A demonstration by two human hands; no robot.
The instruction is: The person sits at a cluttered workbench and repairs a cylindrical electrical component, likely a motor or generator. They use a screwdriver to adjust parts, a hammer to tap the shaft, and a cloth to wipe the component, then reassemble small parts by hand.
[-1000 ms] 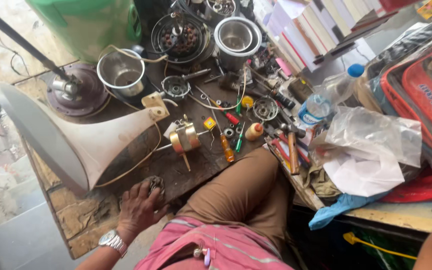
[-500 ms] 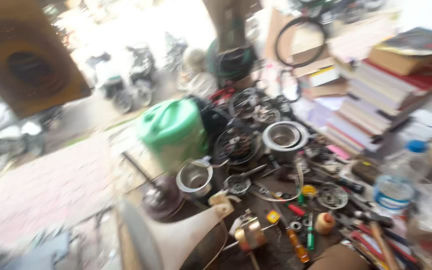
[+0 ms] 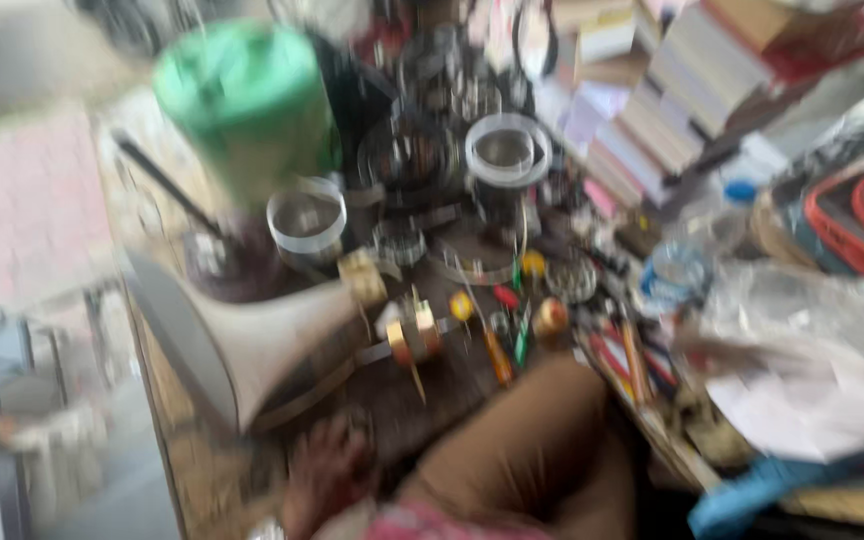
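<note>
- Brown and blurred, my left hand (image 3: 327,480) lies flat on the wooden bench top (image 3: 202,470) near its front edge, just left of my raised knee (image 3: 522,440); it seems to hold nothing, though the blur keeps me from telling how far the fingers are spread.
- My right hand is out of sight, so I cannot say how it stands.
- Nearest my left hand is the pale horn speaker (image 3: 252,335), just above it and slightly to the left.
- Its long axis runs crosswise: the wide mouth points left toward the bench edge, and the narrow throat points right.
- At that throat sits a small brass-coloured part (image 3: 412,335), up and to the right of my hand, near but not touching it.
- Beyond the horn stand two round metal cups (image 3: 307,220) and a green tub (image 3: 242,100) at the far side.
- Orange-handled screwdrivers (image 3: 497,350) lie right of the brass part, beside my knee.
</note>
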